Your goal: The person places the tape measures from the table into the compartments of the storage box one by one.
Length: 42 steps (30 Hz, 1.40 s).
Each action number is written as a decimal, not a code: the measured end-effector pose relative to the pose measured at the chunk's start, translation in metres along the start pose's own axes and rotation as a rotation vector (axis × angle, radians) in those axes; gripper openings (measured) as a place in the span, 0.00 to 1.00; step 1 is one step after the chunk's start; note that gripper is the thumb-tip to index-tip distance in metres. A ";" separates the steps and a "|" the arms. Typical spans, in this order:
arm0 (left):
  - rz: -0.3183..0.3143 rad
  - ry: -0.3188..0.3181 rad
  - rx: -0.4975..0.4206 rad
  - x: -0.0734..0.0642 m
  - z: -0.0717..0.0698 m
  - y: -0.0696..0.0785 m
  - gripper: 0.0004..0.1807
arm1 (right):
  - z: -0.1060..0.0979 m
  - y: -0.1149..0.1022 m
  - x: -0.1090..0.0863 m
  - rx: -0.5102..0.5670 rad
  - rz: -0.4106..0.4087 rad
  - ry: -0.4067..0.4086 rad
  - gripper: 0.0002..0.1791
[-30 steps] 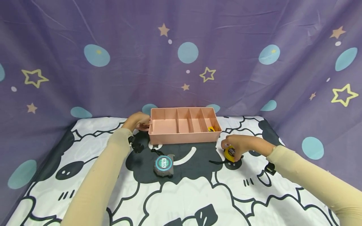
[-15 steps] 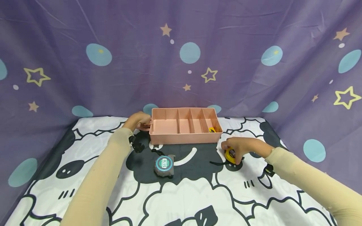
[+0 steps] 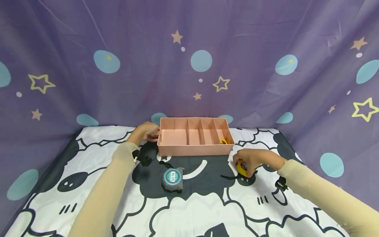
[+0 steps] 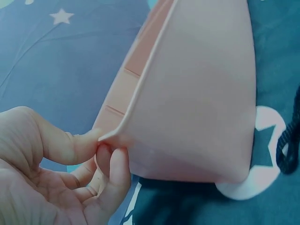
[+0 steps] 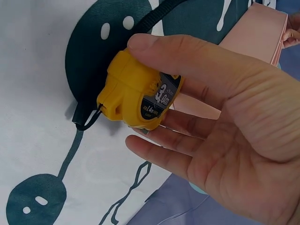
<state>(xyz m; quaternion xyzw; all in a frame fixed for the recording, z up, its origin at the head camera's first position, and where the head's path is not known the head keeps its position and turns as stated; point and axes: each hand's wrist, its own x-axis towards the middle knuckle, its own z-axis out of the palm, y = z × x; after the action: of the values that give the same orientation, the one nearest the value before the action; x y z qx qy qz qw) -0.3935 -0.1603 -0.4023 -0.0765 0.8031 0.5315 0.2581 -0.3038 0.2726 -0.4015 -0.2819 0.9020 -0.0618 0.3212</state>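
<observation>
At the box's left end, my left hand [image 3: 148,131] pinches the rim of a pink divided storage box [image 3: 193,150]; the left wrist view shows thumb and fingers on either side of its corner. My right hand [image 3: 251,158] holds a yellow tape measure [image 5: 136,89] between thumb and fingers, just in front of the box's right end. A black strap [image 5: 157,15] hangs from it and trails over the cloth. A grey tape measure with a turquoise ring [image 3: 172,179] lies on the cloth between the hands, in front of the box.
Inside the box's rightmost compartment lies a small yellow and black item [image 3: 223,141], partly hidden by the front wall. A cartoon-patterned black and white cloth [image 3: 189,217] covers the table. Behind the box hangs a purple curtain [image 3: 142,65] with stars and dots.
The whole scene has shifted slightly down in the head view. Both hands keep their holds, the left on the box and the right on the yellow tape measure.
</observation>
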 end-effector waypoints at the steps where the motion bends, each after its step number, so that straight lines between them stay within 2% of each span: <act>1: 0.003 0.002 -0.014 0.001 0.000 -0.002 0.19 | 0.000 0.000 0.000 0.005 0.007 -0.003 0.36; 5: 0.023 -0.019 -0.081 0.004 -0.001 -0.008 0.25 | 0.001 0.000 0.000 0.030 0.034 -0.013 0.36; 7: 0.033 -0.042 -0.144 0.005 -0.003 -0.011 0.28 | 0.000 0.000 0.000 0.035 0.029 -0.012 0.37; 12: 0.063 -0.147 -0.330 0.010 -0.010 -0.020 0.34 | 0.000 0.001 0.001 0.028 0.022 0.003 0.36; 15: 0.060 -0.183 -0.427 0.011 -0.013 -0.027 0.33 | 0.000 0.002 0.003 0.024 0.011 0.013 0.35; 18: 0.061 -0.189 -0.477 0.009 -0.014 -0.032 0.32 | -0.001 0.002 0.004 0.016 0.005 0.023 0.35; 24: 0.084 -0.189 -0.487 0.011 -0.011 -0.036 0.34 | -0.007 0.001 0.003 0.006 -0.037 0.055 0.34; 32: 0.105 -0.179 -0.504 0.013 -0.010 -0.037 0.34 | -0.025 0.000 -0.008 0.040 -0.215 0.156 0.31; 36: 0.108 -0.190 -0.516 0.013 -0.010 -0.039 0.32 | -0.034 -0.002 -0.014 0.073 -0.211 0.193 0.34; 42: 0.116 -0.195 -0.491 0.012 -0.009 -0.037 0.31 | -0.047 -0.008 -0.017 0.079 -0.243 0.242 0.31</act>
<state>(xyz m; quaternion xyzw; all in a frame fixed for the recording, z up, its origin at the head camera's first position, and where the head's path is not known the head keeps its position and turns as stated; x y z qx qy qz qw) -0.3921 -0.1819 -0.4354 -0.0389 0.6247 0.7290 0.2771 -0.3181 0.2725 -0.3529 -0.3664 0.8902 -0.1690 0.2113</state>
